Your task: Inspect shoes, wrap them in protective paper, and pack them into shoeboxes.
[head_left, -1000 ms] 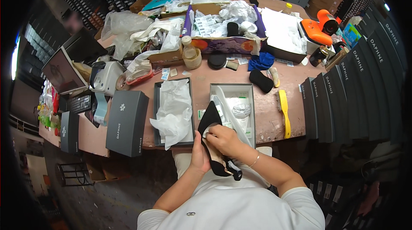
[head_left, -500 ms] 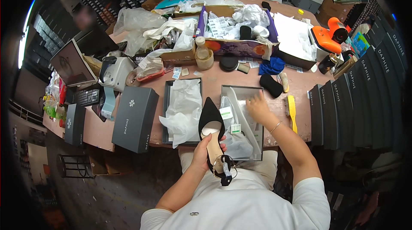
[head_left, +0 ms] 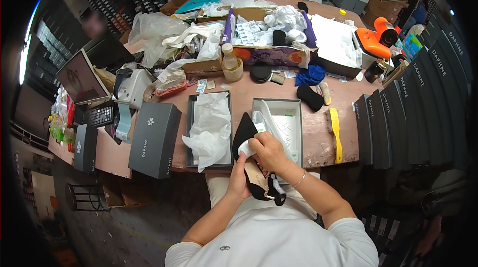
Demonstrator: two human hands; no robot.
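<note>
My left hand [head_left: 239, 180] is wrapped around a black pointed-toe shoe [head_left: 242, 128], its toe angled up and away from me. A beige insole and a back strap with a buckle show toward the heel. At the shoe's opening my right hand [head_left: 271, 150] pinches a white paper wad [head_left: 245, 148]; how far it reaches into the toe is hidden. Just beyond is an open grey shoebox [head_left: 298, 122] with white wrapping and a green-and-white label inside, partly covered by my right hand. To its left, a second grey box part [head_left: 188, 117] holds crumpled white tissue paper [head_left: 211, 122].
A closed grey shoebox [head_left: 154, 140] stands at left, near a label printer [head_left: 135, 88] and a monitor [head_left: 84, 77]. A yellow brush [head_left: 336, 135] and black sponge [head_left: 309, 98] lie at right, beside stacked shoeboxes [head_left: 393, 122]. A purple carton [head_left: 269, 55] of paper is behind.
My right hand has come from over the right-hand box to the shoe's opening and taken hold of the white paper wad. My left hand still holds the shoe, now turned a little.
</note>
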